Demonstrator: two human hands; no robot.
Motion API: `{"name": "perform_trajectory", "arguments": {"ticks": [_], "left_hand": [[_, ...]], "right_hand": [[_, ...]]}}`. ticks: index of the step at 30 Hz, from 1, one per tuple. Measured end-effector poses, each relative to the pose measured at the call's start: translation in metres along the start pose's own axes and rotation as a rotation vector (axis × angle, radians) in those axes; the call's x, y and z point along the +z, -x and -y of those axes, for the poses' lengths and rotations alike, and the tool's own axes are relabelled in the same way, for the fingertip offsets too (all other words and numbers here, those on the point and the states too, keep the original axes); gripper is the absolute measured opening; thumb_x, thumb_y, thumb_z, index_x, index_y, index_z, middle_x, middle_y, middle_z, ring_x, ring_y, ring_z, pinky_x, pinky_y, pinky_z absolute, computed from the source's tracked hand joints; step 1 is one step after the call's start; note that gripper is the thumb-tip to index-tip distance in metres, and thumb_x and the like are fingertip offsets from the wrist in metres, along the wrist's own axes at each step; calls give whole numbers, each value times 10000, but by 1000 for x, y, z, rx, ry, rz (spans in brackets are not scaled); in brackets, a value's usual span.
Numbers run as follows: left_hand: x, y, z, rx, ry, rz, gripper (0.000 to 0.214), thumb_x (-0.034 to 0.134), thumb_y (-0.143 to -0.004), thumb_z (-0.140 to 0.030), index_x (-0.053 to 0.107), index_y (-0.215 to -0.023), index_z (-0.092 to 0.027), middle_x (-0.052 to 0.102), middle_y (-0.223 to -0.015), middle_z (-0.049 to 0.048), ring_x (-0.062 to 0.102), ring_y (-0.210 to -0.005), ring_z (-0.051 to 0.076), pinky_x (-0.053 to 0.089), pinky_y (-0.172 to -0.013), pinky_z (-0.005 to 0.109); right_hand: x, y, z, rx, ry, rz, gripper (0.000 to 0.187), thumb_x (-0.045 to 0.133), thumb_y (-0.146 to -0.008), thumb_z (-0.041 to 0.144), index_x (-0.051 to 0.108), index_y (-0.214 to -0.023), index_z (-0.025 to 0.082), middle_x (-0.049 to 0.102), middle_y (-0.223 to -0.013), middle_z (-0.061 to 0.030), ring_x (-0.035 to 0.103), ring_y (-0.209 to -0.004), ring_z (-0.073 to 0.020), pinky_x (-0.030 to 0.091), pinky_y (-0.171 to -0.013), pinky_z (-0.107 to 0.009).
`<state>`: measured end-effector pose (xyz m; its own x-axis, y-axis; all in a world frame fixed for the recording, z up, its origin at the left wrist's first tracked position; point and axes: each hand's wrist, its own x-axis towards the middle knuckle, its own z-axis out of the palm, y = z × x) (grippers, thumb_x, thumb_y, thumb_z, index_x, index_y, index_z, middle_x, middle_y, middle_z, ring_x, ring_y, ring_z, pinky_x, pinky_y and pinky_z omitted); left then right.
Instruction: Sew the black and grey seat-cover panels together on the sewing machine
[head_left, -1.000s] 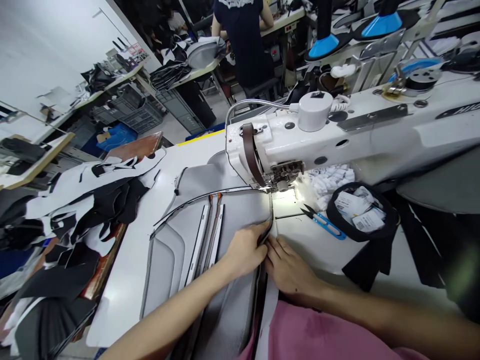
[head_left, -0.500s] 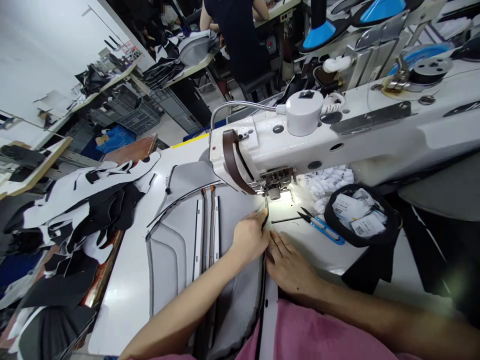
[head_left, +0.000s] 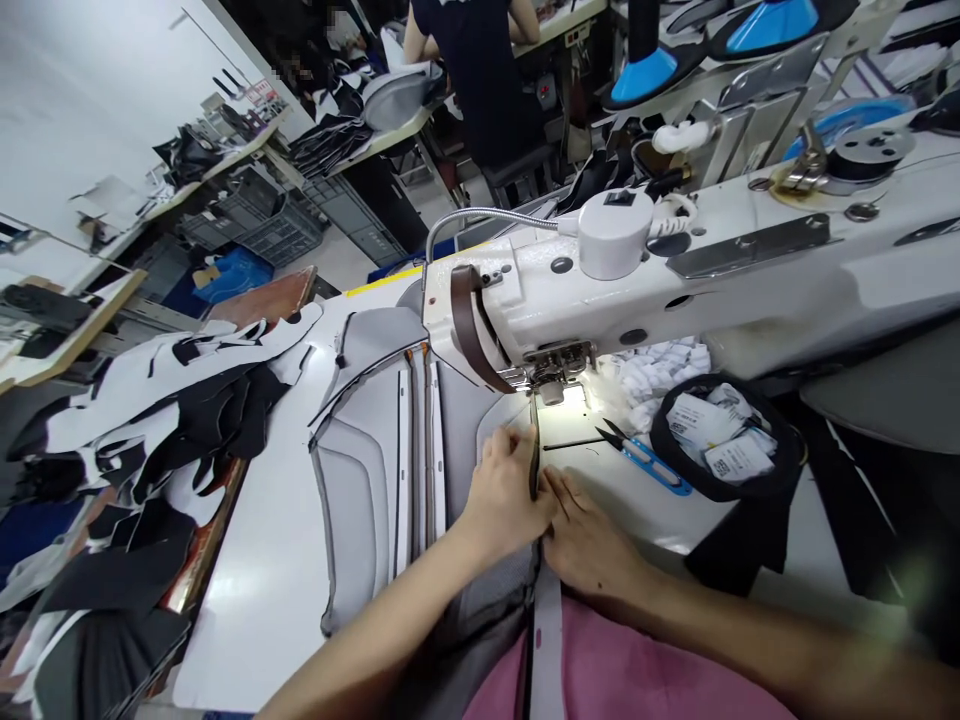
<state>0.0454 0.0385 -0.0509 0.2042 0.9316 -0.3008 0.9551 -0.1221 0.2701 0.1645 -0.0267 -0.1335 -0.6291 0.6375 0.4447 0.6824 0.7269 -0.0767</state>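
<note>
A grey padded fabric cover (head_left: 352, 500), stitched in panels with dark edging and white strips, lies on the white sewing table with its right edge under the sewing machine's needle area (head_left: 551, 390). My left hand (head_left: 502, 495) is closed on the cover near that edge, fingers curled, just in front of the presser foot. Close against it on the right, my right hand (head_left: 592, 540) has its fingers together at the edge, holding a long white strip (head_left: 549, 630) with holes that runs down over my lap. My right fingertips are partly hidden.
Blue thread snips (head_left: 649, 460) lie right of the needle, beside a black round pouch (head_left: 727, 435) of labels. White tags (head_left: 660, 370) are heaped behind. Black and white fabric cutouts (head_left: 217, 420) pile up at left. Another person (head_left: 480, 80) sits at a table beyond.
The cover has slid forward and slightly right toward the machine, its left edge swinging right. My left hand has turned and shifted slightly right and back; my right hand has moved slightly right.
</note>
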Motion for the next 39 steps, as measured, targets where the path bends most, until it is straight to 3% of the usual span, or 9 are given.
{"name": "perform_trajectory", "arguments": {"ticks": [4,9,13,16,19,27,30,34,39], "left_hand": [[0,5,2,6,96,58,669,573,-681,-191,465,-1339,-135,459,-1118,116,488,-1093,266,465,-970,381],[10,-21,3,52,85,-42,500,558,-651,-131,569,-1150,-138,491,-989,89,507,-1009,245,482,-926,355],[14,-20,3,74,46,-88,570,550,-675,-153,511,-1242,-112,490,-1073,115,490,-1078,255,456,-965,370],[8,-10,-1,80,-74,-54,588,556,-719,-240,476,-1292,-140,466,-1238,141,448,-1173,299,426,-986,440],[-2,-5,-3,67,-166,10,586,581,-724,-329,487,-1282,-180,441,-1318,136,405,-1236,330,412,-993,473],[-24,-28,-2,114,-172,155,703,675,-708,-460,462,-1281,-112,433,-1292,169,389,-1261,334,369,-1072,440],[-28,-19,-4,143,-221,189,624,695,-683,-399,517,-1221,-138,482,-1217,150,445,-1200,328,411,-1031,434],[-22,-9,-6,102,-334,166,401,579,-708,-208,595,-1104,-150,556,-1093,146,538,-1071,306,491,-892,401],[-11,-23,-6,77,-346,108,263,508,-709,-133,616,-948,-159,609,-924,116,611,-866,258,513,-766,363]], "right_hand": [[0,2,2,-30,53,16,346,543,-820,215,679,-1074,23,677,-1087,-246,628,-1074,-332,443,-987,-494],[-2,2,2,-53,-92,180,285,549,-852,200,683,-1072,79,675,-1077,-242,621,-1082,-306,417,-1013,-508],[-3,-3,-5,-19,-192,267,333,575,-846,206,671,-1123,50,624,-1177,-272,556,-1187,-328,371,-1066,-515],[-2,-2,-7,20,-186,219,361,587,-849,224,659,-1154,45,595,-1237,-267,497,-1257,-343,358,-1084,-513],[-2,1,-4,43,-146,154,343,569,-850,185,648,-1145,28,616,-1199,-264,534,-1220,-339,421,-1040,-477],[-2,-1,-1,23,-159,137,301,501,-858,113,609,-1126,30,634,-1152,-269,605,-1128,-303,466,-996,-460],[-3,-1,3,5,-172,120,343,477,-845,92,604,-1149,-2,646,-1130,-272,622,-1097,-302,493,-964,-440],[-7,0,7,-26,-164,60,352,464,-823,69,629,-1114,-41,650,-1100,-300,649,-1048,-313,531,-908,-418],[-12,-2,-1,-1,-163,111,398,486,-820,104,605,-1166,-52,625,-1163,-301,610,-1120,-322,489,-977,-444]]}}
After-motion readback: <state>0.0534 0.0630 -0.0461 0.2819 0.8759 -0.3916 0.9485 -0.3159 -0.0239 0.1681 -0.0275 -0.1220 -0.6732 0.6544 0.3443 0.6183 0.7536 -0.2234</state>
